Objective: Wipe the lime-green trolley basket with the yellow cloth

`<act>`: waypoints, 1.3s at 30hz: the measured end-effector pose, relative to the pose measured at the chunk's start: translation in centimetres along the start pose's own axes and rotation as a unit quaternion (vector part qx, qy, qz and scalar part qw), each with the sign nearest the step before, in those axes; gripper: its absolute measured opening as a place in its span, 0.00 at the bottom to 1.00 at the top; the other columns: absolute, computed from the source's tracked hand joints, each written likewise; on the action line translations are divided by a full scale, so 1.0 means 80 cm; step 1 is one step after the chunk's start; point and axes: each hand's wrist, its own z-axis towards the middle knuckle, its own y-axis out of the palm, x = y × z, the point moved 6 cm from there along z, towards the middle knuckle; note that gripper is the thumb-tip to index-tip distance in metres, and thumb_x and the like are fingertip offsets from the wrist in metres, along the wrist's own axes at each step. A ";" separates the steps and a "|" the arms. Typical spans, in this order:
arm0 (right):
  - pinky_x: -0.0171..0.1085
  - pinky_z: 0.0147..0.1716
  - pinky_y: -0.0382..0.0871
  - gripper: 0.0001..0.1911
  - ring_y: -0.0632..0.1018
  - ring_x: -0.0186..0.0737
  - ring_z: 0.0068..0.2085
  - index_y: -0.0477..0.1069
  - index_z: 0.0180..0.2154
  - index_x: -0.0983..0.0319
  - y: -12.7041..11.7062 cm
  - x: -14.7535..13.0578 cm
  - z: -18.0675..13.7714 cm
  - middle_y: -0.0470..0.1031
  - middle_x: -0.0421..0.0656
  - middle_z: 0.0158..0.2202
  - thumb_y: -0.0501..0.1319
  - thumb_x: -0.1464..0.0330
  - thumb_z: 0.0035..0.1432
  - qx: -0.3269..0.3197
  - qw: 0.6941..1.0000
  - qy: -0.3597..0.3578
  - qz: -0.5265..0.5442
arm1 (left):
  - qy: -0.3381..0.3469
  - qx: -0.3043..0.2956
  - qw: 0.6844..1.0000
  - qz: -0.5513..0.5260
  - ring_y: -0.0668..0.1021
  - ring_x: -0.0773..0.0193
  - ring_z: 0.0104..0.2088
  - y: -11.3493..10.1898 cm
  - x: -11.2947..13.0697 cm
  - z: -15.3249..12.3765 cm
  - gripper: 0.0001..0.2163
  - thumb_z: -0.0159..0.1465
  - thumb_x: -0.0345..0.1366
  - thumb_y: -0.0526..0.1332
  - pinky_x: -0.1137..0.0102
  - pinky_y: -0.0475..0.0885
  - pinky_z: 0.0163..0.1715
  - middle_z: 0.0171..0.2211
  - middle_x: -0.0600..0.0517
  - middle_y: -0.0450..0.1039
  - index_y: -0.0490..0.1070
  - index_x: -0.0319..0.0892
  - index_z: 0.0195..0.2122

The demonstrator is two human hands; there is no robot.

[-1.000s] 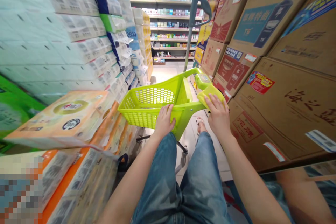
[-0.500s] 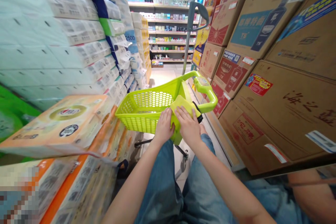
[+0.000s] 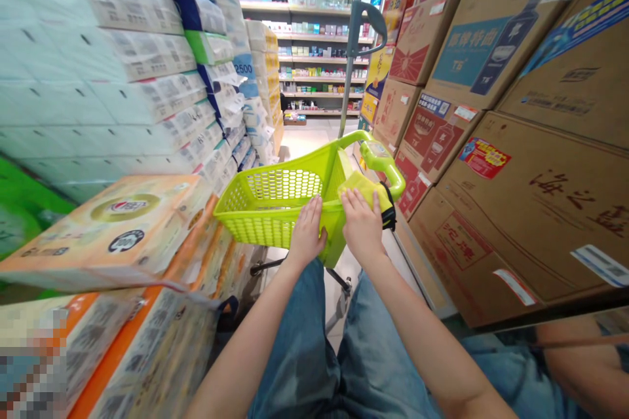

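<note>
The basket (image 3: 275, 200) is moulded in lime green, and its walls are patterned with a grid of small perforations. The cloth (image 3: 363, 186) at its 2 o'clock corner is coloured yellow-green. The jeans (image 3: 304, 353) are dyed faded blue. At 3 o'clock, brown cartons (image 3: 540, 209) are printed in red and blue. At 9 o'clock, white packs (image 3: 98, 78) are banded in dark blue; at 8 o'clock, packs (image 3: 122, 222) are printed orange.

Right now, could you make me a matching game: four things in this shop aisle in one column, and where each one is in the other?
Things:
1. left hand
2. right hand
3. cardboard boxes
4. white wrapped packs

Places:
A. stacked along the right of the aisle
B. on the yellow cloth
C. stacked along the left of the aisle
D. on the near rim of the green basket

Pairs: 1-D, 2-B, 3-A, 4-C
</note>
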 end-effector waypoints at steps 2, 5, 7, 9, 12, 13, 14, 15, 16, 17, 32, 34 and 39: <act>0.59 0.68 0.44 0.31 0.68 0.50 0.65 0.68 0.60 0.62 0.011 -0.019 0.000 0.69 0.53 0.62 0.50 0.80 0.56 -0.025 0.999 -0.027 0.011 | 0.001 0.000 1.000 0.007 0.53 0.49 0.71 0.000 -0.001 -0.001 0.41 0.61 0.27 0.55 0.47 0.55 0.67 0.71 0.39 0.47 0.34 0.41 0.72; 0.59 0.68 0.44 0.32 0.66 0.47 0.66 0.67 0.60 0.60 0.008 -0.020 -0.007 0.68 0.50 0.63 0.50 0.81 0.56 -0.049 0.995 -0.080 0.028 | 0.002 0.002 1.000 0.017 0.53 0.49 0.71 -0.001 0.000 -0.002 0.41 0.60 0.27 0.55 0.47 0.55 0.68 0.71 0.39 0.47 0.34 0.40 0.72; 0.61 0.69 0.40 0.33 0.67 0.45 0.65 0.67 0.60 0.57 -0.008 0.003 -0.012 0.68 0.46 0.63 0.50 0.82 0.56 -0.046 0.994 -0.091 0.026 | 0.004 0.003 1.000 0.020 0.53 0.50 0.71 -0.002 0.000 -0.003 0.41 0.60 0.26 0.55 0.49 0.55 0.68 0.71 0.39 0.48 0.34 0.40 0.72; 0.63 0.68 0.35 0.34 0.67 0.44 0.65 0.67 0.60 0.54 -0.032 0.044 -0.013 0.69 0.43 0.63 0.49 0.83 0.55 -0.022 0.998 -0.059 0.004 | 0.006 0.006 1.000 0.021 0.53 0.51 0.71 -0.001 0.000 -0.003 0.41 0.60 0.26 0.54 0.49 0.55 0.68 0.71 0.40 0.48 0.35 0.40 0.72; 0.66 0.67 0.37 0.34 0.68 0.45 0.64 0.68 0.59 0.54 -0.062 0.105 -0.009 0.70 0.43 0.62 0.49 0.82 0.54 0.026 0.999 0.028 -0.033 | 0.005 0.016 1.000 0.020 0.54 0.50 0.71 0.001 0.000 -0.002 0.40 0.61 0.26 0.54 0.49 0.55 0.68 0.71 0.40 0.49 0.36 0.39 0.72; 0.65 0.67 0.39 0.33 0.68 0.45 0.64 0.68 0.59 0.55 -0.066 0.116 -0.008 0.70 0.44 0.62 0.49 0.81 0.55 0.038 0.997 0.048 -0.038 | 0.003 0.020 1.000 0.020 0.54 0.49 0.71 0.002 0.000 -0.002 0.40 0.61 0.26 0.54 0.49 0.55 0.68 0.71 0.39 0.49 0.36 0.38 0.72; 0.64 0.67 0.41 0.32 0.68 0.45 0.64 0.67 0.60 0.56 -0.065 0.120 -0.008 0.69 0.45 0.63 0.50 0.81 0.55 0.047 0.996 0.061 -0.040 | 0.001 0.023 1.000 0.021 0.54 0.49 0.71 0.003 0.000 -0.001 0.39 0.61 0.27 0.55 0.49 0.55 0.68 0.71 0.39 0.48 0.36 0.38 0.72; 0.62 0.67 0.43 0.32 0.67 0.46 0.65 0.67 0.60 0.57 -0.061 0.117 -0.008 0.69 0.45 0.63 0.50 0.81 0.55 0.056 0.996 0.065 -0.039 | -0.002 0.025 0.999 0.023 0.53 0.49 0.71 0.004 0.001 -0.001 0.39 0.61 0.27 0.55 0.49 0.55 0.68 0.71 0.39 0.48 0.37 0.37 0.72; 0.60 0.67 0.43 0.32 0.66 0.46 0.65 0.67 0.60 0.58 -0.053 0.107 -0.009 0.69 0.46 0.63 0.51 0.80 0.55 0.061 0.996 0.061 -0.036 | -0.003 0.027 0.999 0.025 0.53 0.49 0.71 0.005 0.001 0.000 0.39 0.61 0.27 0.55 0.49 0.55 0.68 0.71 0.39 0.48 0.37 0.37 0.72; 0.59 0.68 0.42 0.32 0.66 0.46 0.66 0.66 0.61 0.59 -0.043 0.093 -0.010 0.68 0.46 0.63 0.51 0.80 0.55 0.064 0.996 0.052 -0.032 | -0.004 0.028 0.999 0.027 0.53 0.50 0.71 0.005 0.001 0.000 0.39 0.61 0.27 0.55 0.50 0.55 0.68 0.71 0.39 0.49 0.38 0.37 0.71; 0.58 0.69 0.45 0.36 0.52 0.43 0.72 0.54 0.68 0.54 -0.006 0.136 -0.047 0.56 0.44 0.70 0.44 0.80 0.61 0.176 0.975 -0.031 0.135 | 0.028 0.006 0.995 0.092 0.59 0.51 0.69 -0.002 0.024 0.028 0.39 0.59 0.29 0.55 0.56 0.59 0.66 0.70 0.40 0.50 0.41 0.36 0.71; 0.57 0.69 0.46 0.36 0.51 0.42 0.72 0.52 0.69 0.54 -0.001 0.140 -0.048 0.53 0.43 0.71 0.44 0.80 0.62 0.179 0.970 -0.033 0.163 | 0.083 -0.027 0.993 0.084 0.53 0.52 0.71 0.008 0.042 0.038 0.41 0.57 0.29 0.56 0.55 0.52 0.68 0.72 0.42 0.46 0.38 0.36 0.71; 0.57 0.69 0.47 0.38 0.47 0.43 0.73 0.44 0.71 0.54 0.034 0.130 -0.056 0.46 0.41 0.73 0.42 0.80 0.62 0.194 0.969 0.008 0.154 | 0.091 -0.031 0.994 0.058 0.51 0.50 0.71 0.031 0.058 0.047 0.43 0.56 0.30 0.57 0.53 0.51 0.69 0.71 0.38 0.46 0.36 0.33 0.71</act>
